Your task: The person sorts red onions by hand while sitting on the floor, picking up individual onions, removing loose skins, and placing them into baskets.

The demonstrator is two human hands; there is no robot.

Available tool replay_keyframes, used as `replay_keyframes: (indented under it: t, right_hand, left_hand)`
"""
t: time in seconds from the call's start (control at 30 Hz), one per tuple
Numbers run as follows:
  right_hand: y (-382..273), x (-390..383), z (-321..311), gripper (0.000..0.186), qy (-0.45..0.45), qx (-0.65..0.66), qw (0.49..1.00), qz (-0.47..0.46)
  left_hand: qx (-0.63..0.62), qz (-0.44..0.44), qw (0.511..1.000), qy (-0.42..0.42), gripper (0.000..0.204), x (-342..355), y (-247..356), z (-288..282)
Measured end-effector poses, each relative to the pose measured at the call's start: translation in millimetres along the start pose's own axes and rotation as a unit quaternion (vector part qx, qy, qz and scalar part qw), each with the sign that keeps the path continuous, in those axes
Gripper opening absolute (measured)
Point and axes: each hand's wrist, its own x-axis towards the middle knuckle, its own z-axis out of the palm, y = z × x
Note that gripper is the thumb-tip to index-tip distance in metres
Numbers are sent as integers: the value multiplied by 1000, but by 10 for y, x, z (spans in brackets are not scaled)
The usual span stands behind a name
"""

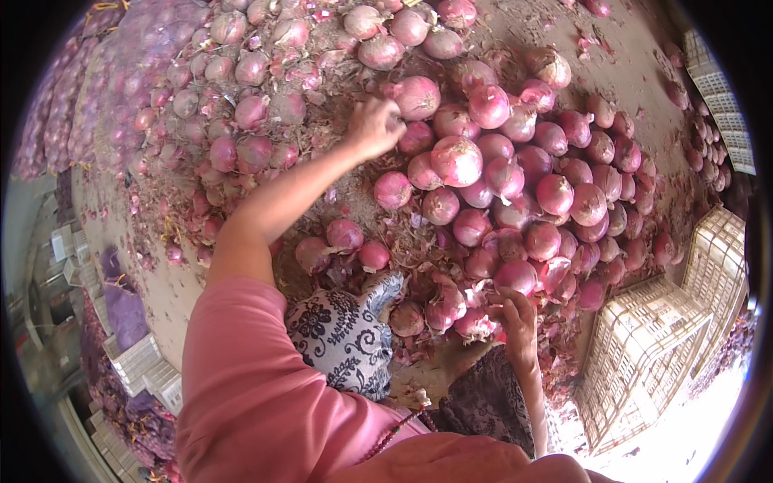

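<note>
My left hand [376, 129] reaches over the onion heap with its fingers curled in, beside a large red onion [416, 98]. The fingertips touch or lie close to that onion's left edge; what they hold, if anything, is hidden. Low at the near edge of the heap, my right hand [515, 315] has loosely bent fingers held apart, with no onion visible in them. Close to it are a red onion [515, 277] and another with peeling skin [475, 324]. Between my arms, a loose onion [374, 255] lies near my patterned clothing [342, 334].
White plastic crates [644, 346] stand at the right, and another crate [721, 101] is at the far right. Smaller, dustier onions [252, 68] spread at the far left beside filled purple mesh sacks [121, 80]. Dry skins litter the ground. More pale crates [145, 370] stand at the left.
</note>
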Motion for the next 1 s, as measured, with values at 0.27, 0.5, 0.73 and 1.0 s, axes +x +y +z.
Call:
replay_keyframes:
  t: [0.27,0.5,0.73,1.0]
  right_hand:
    - [84,-121,-109,43,27,-48,998,28]
    - [18,-77,-132,35,43,-21,998,47]
    - [-61,-100,-249,32,57,-31,997,46]
    - [119,-259,-510,40,102,-27,993,54]
  left_hand:
    - [-8,56,961,270,56,1220,-103,-256]
    - [122,-150,980,57,82,2120,26,-317]
    - [7,-95,989,115,47,1893,833,104]
    - [-191,176,943,210,49,2901,2164,704]
